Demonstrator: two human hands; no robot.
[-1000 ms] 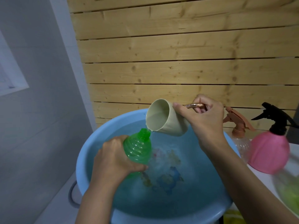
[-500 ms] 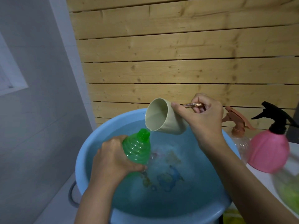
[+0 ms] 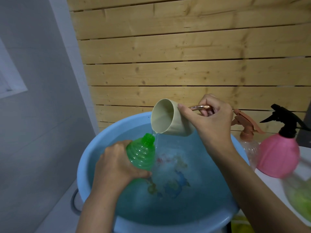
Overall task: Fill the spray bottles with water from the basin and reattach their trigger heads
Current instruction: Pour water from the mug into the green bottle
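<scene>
We pour a cup [image 3: 170, 122] over a green bottle [image 3: 143, 154] above the basin [image 3: 83, 165].
Lower centre, our left hand [image 3: 116, 167] curls its fingers round the tilted, open-necked green bottle above the water-filled blue basin. The tipped beige cup sheds a thin stream [image 3: 156, 140] beside the bottle's neck; our right hand [image 3: 213, 122] clamps its copper handle [image 3: 201, 107]. At the right edge stand a clear bottle [image 3: 249, 148] with an orange trigger head [image 3: 245, 122] and a pink bottle [image 3: 277, 157] with a black head [image 3: 286, 122].
</scene>
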